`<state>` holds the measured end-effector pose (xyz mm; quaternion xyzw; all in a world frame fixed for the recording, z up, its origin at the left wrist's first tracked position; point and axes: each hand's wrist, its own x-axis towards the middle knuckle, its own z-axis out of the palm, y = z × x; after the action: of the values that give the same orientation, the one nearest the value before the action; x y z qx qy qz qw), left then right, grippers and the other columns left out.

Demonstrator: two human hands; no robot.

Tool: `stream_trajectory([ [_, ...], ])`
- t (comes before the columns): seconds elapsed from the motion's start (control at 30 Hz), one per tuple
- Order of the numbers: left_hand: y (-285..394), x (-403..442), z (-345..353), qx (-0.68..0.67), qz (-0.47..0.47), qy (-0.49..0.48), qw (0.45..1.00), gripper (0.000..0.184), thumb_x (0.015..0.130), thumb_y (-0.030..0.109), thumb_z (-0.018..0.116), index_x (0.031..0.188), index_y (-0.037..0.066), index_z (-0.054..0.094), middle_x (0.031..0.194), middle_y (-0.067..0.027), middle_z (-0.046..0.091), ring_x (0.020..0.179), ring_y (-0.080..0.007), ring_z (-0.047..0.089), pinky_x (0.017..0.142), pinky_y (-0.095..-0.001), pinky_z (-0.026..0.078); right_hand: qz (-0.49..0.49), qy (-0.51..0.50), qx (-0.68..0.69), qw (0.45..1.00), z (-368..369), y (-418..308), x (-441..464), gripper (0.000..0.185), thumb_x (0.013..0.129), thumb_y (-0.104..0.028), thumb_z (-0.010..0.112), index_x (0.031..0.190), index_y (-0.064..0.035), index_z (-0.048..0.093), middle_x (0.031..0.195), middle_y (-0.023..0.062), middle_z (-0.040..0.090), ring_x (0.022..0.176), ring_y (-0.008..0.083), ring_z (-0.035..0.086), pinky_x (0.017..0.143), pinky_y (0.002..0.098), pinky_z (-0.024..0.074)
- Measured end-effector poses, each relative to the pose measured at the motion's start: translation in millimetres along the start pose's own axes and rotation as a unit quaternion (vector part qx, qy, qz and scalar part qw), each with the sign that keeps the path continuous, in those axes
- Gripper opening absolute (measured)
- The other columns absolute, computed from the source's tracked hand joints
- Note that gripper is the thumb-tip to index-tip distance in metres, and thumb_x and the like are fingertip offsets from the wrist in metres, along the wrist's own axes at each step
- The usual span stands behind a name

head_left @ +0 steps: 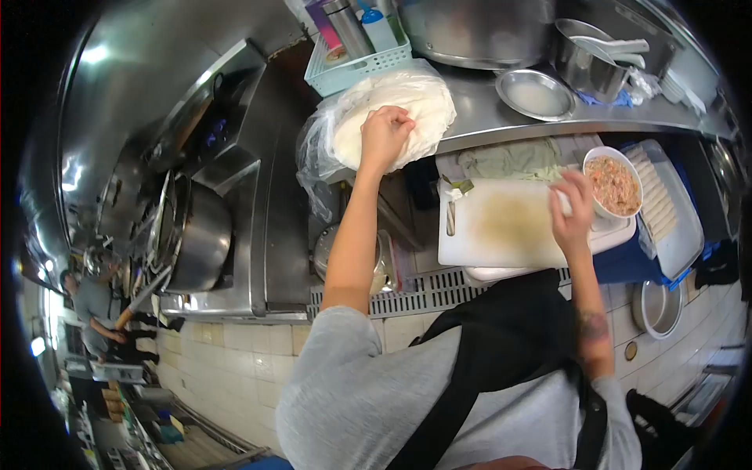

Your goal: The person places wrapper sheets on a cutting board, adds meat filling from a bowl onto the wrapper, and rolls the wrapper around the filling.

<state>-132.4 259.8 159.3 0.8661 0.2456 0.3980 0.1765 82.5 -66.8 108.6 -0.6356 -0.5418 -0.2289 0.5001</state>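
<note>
My left hand is over a stack of thin, round, pale dough wrappers, its thumb and fingers pinched together at the surface. Whether a wrapper edge is caught between the fingertips cannot be made out. Clear plastic lies under and around the stack. My right hand, slightly blurred, hovers above the right side of a white cutting board, fingers curved and apart from the thumb. Just right of it stands a white bowl of pinkish minced filling. White rolls lie in a row inside a tray.
A damp yellowish patch marks the board, with a green cloth behind it. On the steel shelf are a pale basket of bottles, a large pot and a metal dish. Another pot stands left; a person is farther off.
</note>
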Motion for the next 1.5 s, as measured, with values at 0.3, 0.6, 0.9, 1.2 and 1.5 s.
stream_trajectory([
  [0.3,3.1,1.6,2.1,-0.007,-0.034,-0.005,0.999,0.010,0.076,0.015,0.077,0.079,0.006,0.075,0.105,-0.0070,0.073,0.098,-0.0288,0.063,0.090,-0.0391,0.049,-0.246,-0.193,0.047,0.949,135.8,-38.6,145.5,0.026,0.083,-0.007,0.068,0.110,-0.0098,0.069,0.115,0.0069,0.066,0.106,0.0277,0.064,0.087,0.0407,0.0531],
  [0.6,26.1,-12.6,-7.5,-0.088,0.015,0.157,0.984,0.012,0.085,0.013,0.070,0.091,0.002,0.073,0.111,-0.0144,0.069,0.103,-0.0321,0.064,0.092,-0.0408,0.050,-0.139,-0.278,0.176,0.934,165.3,-31.6,172.1,0.016,0.087,-0.013,0.065,0.096,-0.0012,0.071,0.095,0.0143,0.070,0.088,0.0322,0.067,0.079,0.0393,0.0522],
  [0.9,69.2,-38.3,-8.9,0.050,0.127,0.015,0.991,0.035,0.090,0.017,0.067,0.118,-0.003,0.063,0.119,-0.0225,0.064,0.113,-0.0398,0.059,0.101,-0.0445,0.045,-0.041,-0.307,0.170,0.935,191.2,-37.5,199.7,0.028,0.089,-0.027,0.064,0.095,-0.0001,0.072,0.075,0.0220,0.066,0.063,0.0305,0.063,0.063,0.0398,0.0489],
  [1.2,45.1,15.1,-13.8,0.084,0.080,-0.064,0.991,0.033,0.095,0.024,0.059,0.111,-0.004,0.066,0.111,-0.0261,0.065,0.098,-0.0436,0.063,0.091,-0.0483,0.048,0.111,-0.167,0.307,0.930,199.8,-36.4,217.1,0.027,0.097,-0.026,0.061,0.097,-0.0006,0.068,0.075,0.0048,0.065,0.070,0.0121,0.056,0.068,0.0317,0.0474],
  [1.5,2.2,67.2,8.9,0.276,-0.041,-0.265,0.923,0.068,0.097,0.057,0.040,0.142,0.006,0.051,0.149,-0.0162,0.048,0.141,-0.0385,0.037,0.116,-0.0547,0.026,0.055,-0.025,0.384,0.922,178.5,-58.1,233.3,0.023,0.099,-0.023,0.060,0.097,-0.0008,0.067,0.077,0.0029,0.066,0.074,0.0089,0.057,0.070,0.0291,0.0473],
])
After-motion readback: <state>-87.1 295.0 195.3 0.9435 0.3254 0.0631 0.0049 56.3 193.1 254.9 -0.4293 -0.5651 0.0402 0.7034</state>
